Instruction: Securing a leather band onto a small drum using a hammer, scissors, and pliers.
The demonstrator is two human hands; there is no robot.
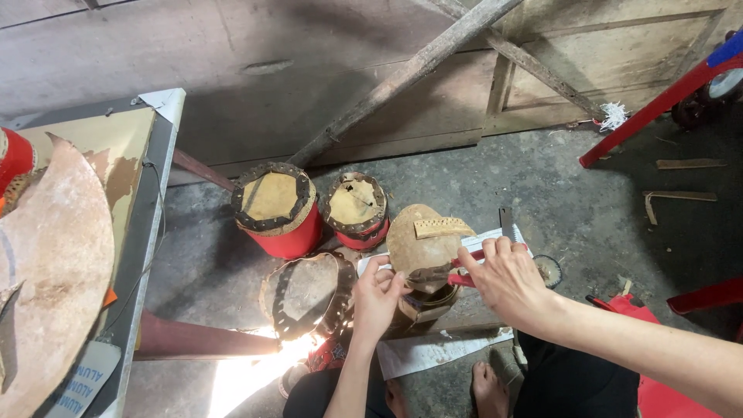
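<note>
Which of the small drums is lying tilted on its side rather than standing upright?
The front-left drum, beside the left hand; its laced face tips sideways. The two red drums behind stand upright.

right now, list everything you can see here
red drums: two, red shells with tan skins, upright on floor at centre
tilted drum: one, brown skin, leaning left of the hands
hide: one, tan, over a small drum under the hands
pliers: one, red handles, gripping the hide edge
saw: one, grey blade, behind the right hand
large hide: one, brown, on table at left
wooden poles: two, grey, leaning on back wall
left hand: on the hide edge
right hand: holding the pliers
</note>
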